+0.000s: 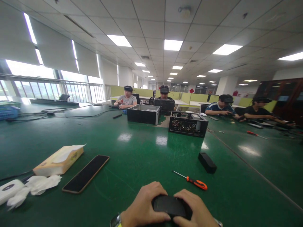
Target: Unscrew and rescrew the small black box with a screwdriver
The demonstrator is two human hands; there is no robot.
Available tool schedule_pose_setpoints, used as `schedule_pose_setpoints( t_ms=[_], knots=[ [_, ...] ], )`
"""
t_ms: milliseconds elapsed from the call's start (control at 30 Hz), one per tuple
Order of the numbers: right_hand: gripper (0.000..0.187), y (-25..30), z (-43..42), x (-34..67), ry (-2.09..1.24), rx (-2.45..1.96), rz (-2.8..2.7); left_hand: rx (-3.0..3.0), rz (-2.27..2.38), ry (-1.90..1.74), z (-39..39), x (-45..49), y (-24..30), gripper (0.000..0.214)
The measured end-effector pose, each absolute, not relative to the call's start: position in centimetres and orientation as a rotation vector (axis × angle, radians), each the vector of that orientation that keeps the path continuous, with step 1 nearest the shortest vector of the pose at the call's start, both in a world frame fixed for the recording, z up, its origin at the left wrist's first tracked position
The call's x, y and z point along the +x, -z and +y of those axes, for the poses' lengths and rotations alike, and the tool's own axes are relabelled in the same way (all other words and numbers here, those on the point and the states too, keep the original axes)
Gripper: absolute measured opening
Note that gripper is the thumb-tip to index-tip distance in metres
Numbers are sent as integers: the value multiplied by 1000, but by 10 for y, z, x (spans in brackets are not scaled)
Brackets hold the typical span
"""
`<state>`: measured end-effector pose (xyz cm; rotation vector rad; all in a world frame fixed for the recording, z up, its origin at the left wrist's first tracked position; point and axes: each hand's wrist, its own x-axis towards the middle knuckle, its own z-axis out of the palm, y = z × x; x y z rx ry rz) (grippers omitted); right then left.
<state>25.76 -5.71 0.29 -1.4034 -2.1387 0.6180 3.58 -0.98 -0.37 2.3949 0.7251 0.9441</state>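
Note:
Both of my hands close around a black computer mouse (169,205) at the bottom middle of the head view. My left hand (145,205) grips its left side, with the thumb along the near edge. On the opposite side, my right hand (197,209) curls its fingers over the top, thumb near the left one. The mouse's underside is hidden. Just beyond my right hand lies a screwdriver (196,182) with an orange and black handle. A small black box (207,162) rests farther back to its right.
Left of my hands lie a phone (86,173), a tissue pack (62,160), crumpled tissues (39,184) and a white device (10,190). Two opened computer cases (143,114) stand across the green table (132,157). Several people sit at the far side. Another screwdriver (253,133) lies far right.

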Motion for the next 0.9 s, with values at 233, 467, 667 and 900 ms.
schedule_pose_setpoints(
  t_ms=[233, 467, 667, 900],
  knots=[
    [42, -24, -52, 316, -500, -1478, -1619, 2217, 874, -1210, -1, 27, 4, 52],
    [72, -5, -29, 448, 50, -2139, -740, 2233, 968, -1226, -1, 30, 5, 26],
    [76, 15, -26, 480, -64, -2357, -631, 2275, 996, -1181, -3, 32, 5, 18],
    [80, 23, -19, 490, -75, -2385, -717, 2299, 1010, -1144, -3, 32, 7, 15]
  ],
)
